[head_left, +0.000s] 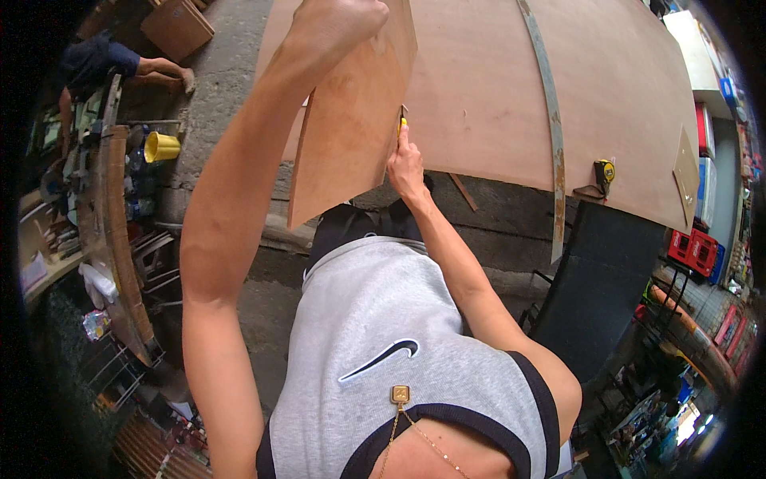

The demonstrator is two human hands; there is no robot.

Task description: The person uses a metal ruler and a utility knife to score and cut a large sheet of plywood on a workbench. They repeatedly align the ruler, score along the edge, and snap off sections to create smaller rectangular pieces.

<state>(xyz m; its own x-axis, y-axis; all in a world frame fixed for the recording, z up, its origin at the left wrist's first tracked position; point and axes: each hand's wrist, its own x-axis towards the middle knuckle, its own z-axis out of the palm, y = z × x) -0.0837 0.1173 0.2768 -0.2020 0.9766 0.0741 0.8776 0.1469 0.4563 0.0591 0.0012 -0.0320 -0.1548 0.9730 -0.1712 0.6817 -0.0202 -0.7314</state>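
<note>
My left hand (345,17) is closed in a fist at the top edge of the view, over a smaller plywood panel (351,132) that stands tilted up from a large plywood sheet (487,88). Its fingers seem wrapped on the panel's far part, though their tips are hidden. Along the panel's right edge, my right hand (408,169) grips a yellow utility knife (403,124), forefinger stretched along it. The blade end points away from me, close to where panel and sheet meet.
Across the sheet lies a long metal straightedge (550,112), its near end overhanging. A yellow-black tape measure (604,172) rests near the sheet's front edge. A black padded bench (598,279) stands at right. Left are a yellow bucket (162,147), a cluttered workbench (120,239) and another person's leg (166,70).
</note>
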